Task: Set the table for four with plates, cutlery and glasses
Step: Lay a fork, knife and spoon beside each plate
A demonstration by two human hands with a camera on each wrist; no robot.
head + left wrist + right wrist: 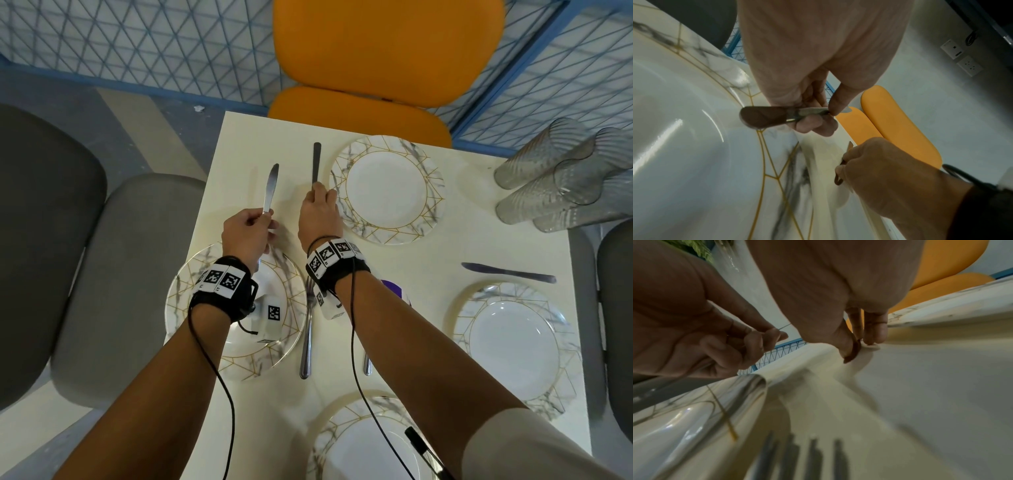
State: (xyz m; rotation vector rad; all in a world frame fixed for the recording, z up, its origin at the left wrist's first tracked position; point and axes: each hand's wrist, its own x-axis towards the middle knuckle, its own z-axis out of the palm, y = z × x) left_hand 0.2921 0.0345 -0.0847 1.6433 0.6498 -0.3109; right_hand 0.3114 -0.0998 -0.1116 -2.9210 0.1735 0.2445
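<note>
Four marbled plates with gold lines lie on the white table (246,144): a far plate (387,188), a left plate (205,308), a right plate (513,346) and a near plate (359,442). My left hand (265,216) pinches a knife (271,183) just past the left plate, blade pointing away; its handle end (760,116) shows in the left wrist view. My right hand (318,193) grips another piece of cutlery (316,162) left of the far plate. Its handle points away and its head is hidden in the fingers (875,331).
A fork (306,339) lies right of the left plate, and a knife (507,272) beyond the right plate. Clear glasses (561,174) lie stacked at the back right corner. An orange chair (387,51) stands at the far side, grey chairs (126,274) at both sides.
</note>
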